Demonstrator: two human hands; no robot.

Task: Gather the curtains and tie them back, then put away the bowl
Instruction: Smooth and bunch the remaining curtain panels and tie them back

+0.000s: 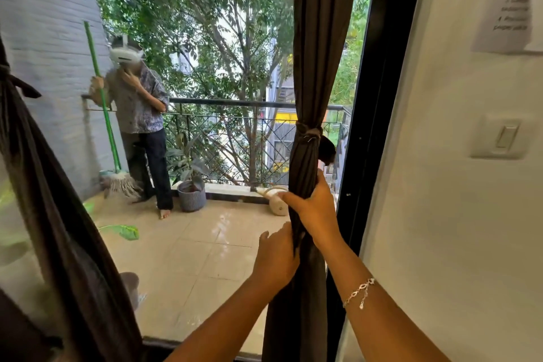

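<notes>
Gathered curtain [320, 38] beside the black window frame [382, 97], grasped below its tie [308, 132] by the right hand [316, 209]; left hand [276, 256] against the fabric beneath, grip indeterminate

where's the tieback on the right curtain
In the head view, the tieback cinches the right curtain right of centre, beside the black window frame, above the right hand gripping the fabric.

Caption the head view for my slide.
Right hand grips the tied dark curtain below its tie; left hand touches it lower down.
</notes>
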